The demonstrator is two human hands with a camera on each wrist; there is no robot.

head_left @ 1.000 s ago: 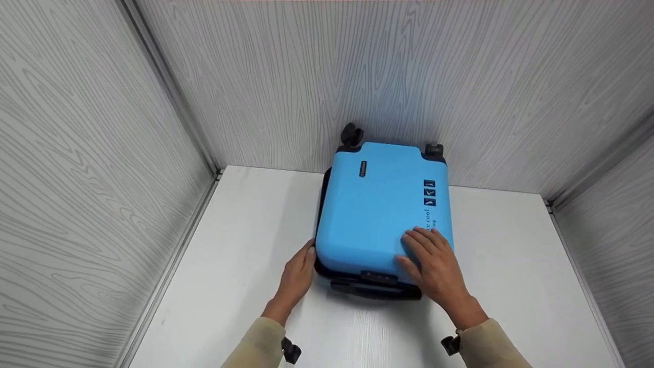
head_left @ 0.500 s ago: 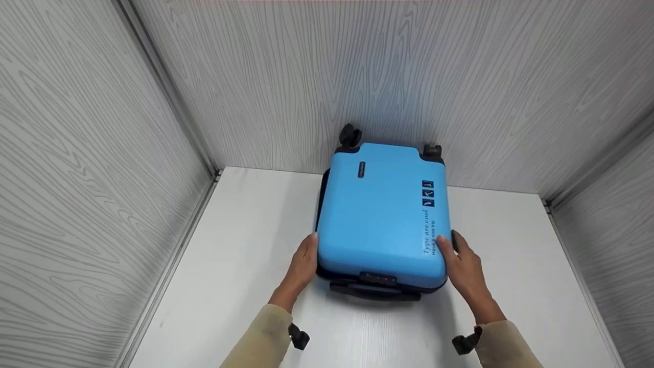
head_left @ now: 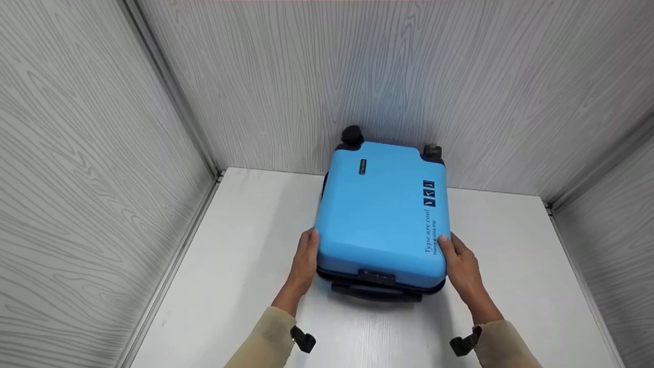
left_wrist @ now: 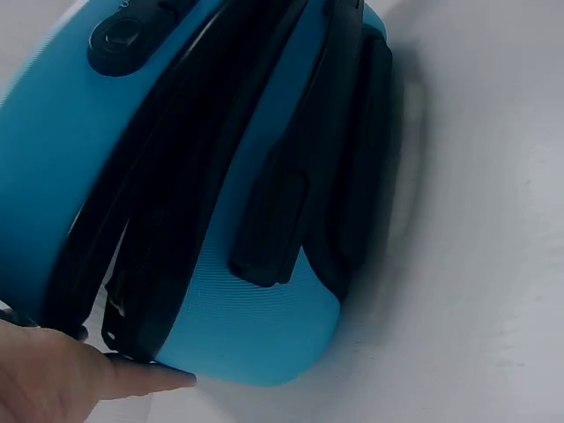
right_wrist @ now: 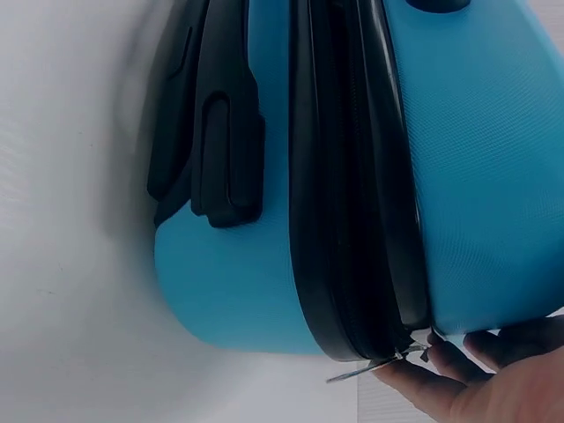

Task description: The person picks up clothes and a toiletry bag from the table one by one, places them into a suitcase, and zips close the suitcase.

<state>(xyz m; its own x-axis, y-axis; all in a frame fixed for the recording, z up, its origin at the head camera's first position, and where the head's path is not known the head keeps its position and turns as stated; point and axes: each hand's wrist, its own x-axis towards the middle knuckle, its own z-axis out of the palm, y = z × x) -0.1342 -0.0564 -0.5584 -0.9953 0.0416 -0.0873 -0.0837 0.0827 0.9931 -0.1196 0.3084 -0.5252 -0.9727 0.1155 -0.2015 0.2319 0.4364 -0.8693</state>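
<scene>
A light blue hard-shell suitcase (head_left: pixel 380 209) lies flat on the white surface, its wheels toward the back wall and its black carry handle (head_left: pixel 376 293) toward me. In the left wrist view a gap shows between the black rims at the left corner, with light coming through. My left hand (head_left: pixel 305 260) holds the lid's left front corner, one finger stretched along the side. At the right front corner my right hand (head_left: pixel 463 266) grips the lid, thumb on top and fingers down the side. Beside those fingers a metal zipper pull (right_wrist: pixel 359 370) hangs at the rim.
Black wheels (head_left: pixel 352 135) stand close to the wood-grain back wall (head_left: pixel 276 87). Panels rise on the left (head_left: pixel 76 168) and right (head_left: pixel 613 230). The white surface (head_left: pixel 245 245) shows around the suitcase. A combination lock (head_left: pixel 376 276) sits on its front edge.
My right hand has moved from the lid's top to its right front corner. The lid has risen slightly at the left, and my left hand has shifted a little up that side.
</scene>
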